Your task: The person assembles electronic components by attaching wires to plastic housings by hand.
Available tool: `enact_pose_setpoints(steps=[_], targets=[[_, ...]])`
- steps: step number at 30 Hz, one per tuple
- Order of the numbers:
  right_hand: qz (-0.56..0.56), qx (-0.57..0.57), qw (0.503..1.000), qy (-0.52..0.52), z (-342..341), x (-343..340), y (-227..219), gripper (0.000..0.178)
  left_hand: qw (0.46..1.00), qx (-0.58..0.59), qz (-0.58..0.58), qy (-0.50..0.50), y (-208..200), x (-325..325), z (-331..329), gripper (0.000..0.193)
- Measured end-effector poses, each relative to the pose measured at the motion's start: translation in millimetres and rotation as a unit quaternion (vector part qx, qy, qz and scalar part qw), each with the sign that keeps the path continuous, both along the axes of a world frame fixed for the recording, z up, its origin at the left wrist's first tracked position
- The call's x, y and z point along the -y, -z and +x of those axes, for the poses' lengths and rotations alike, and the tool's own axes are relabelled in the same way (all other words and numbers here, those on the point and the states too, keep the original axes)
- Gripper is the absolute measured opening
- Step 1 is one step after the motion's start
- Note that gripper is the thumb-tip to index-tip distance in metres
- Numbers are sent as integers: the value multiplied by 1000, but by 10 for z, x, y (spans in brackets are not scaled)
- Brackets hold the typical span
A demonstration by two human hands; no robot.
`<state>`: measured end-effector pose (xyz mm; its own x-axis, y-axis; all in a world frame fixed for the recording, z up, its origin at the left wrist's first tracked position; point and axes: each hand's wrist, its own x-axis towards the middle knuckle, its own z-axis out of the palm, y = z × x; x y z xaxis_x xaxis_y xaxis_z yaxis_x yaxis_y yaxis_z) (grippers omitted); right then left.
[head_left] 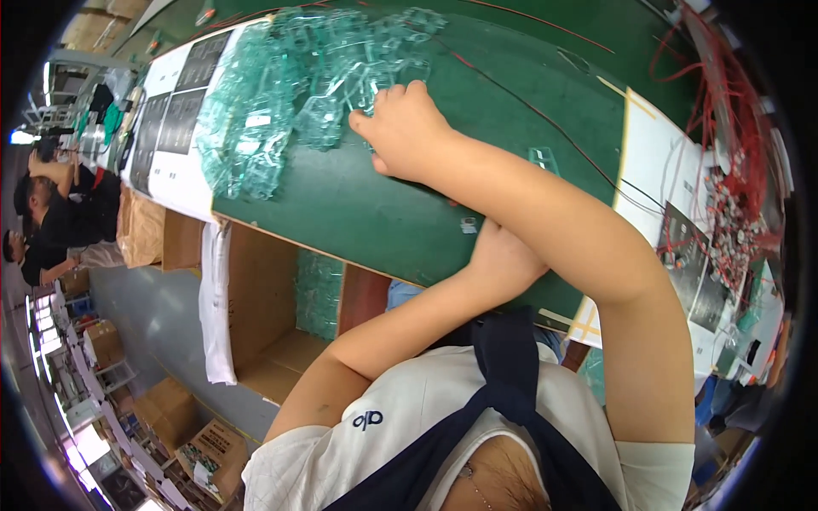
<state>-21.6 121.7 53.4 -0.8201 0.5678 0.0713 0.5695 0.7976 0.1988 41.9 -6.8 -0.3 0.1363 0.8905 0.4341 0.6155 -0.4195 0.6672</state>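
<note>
A wide pile of clear, green-tinted plastic pieces [256,119] covers the far left of the green tabletop [341,200]. My right hand [405,132] reaches across to the pile's near right edge. Its fingers are curled down with their tips out of sight, so whatever they grip is hidden. Under my right forearm lies my left hand [507,264], close to the table's near edge; that forearm covers its fingers. Beside the left hand rests a small clear plastic bit [468,226]. Another clear piece [542,158] shows just beyond my right forearm.
A dark cable [545,119] crosses the tabletop. Red wires with white connectors [728,213] bunch at the right end. Below the table's near left edge stands an open cardboard box [264,307] with clear plastic inside. A person [64,204] sits at far left.
</note>
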Motion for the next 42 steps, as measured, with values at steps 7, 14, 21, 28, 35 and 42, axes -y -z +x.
enact_pose_setpoints(steps=[7, 14, 21, 28, 35, 42], targets=[[-45, -325, 945, 13, 1459, 256, -271, 29, 985, -141, 100, -10, 51, -5, -58, 35], [-184, -255, 948, -40, 1296, 554, -200, 30, 987, -155, 33, 28, 276, 10, -42, 36], [-84, 129, 968, -196, 622, 670, -278, 28, 994, -96, -41, 40, 329, 13, 2, 41], [-145, -272, 950, 44, 2087, 470, -663, 52, 982, -173, 64, 35, 10, 39, -164, 40], [-166, -187, 964, 86, 2868, 1031, -36, 56, 983, -159, 67, 59, -38, 20, -171, 45], [-168, -225, 896, 344, 2498, 1242, 112, 63, 995, -98, 22, 23, -31, 95, -77, 56]])
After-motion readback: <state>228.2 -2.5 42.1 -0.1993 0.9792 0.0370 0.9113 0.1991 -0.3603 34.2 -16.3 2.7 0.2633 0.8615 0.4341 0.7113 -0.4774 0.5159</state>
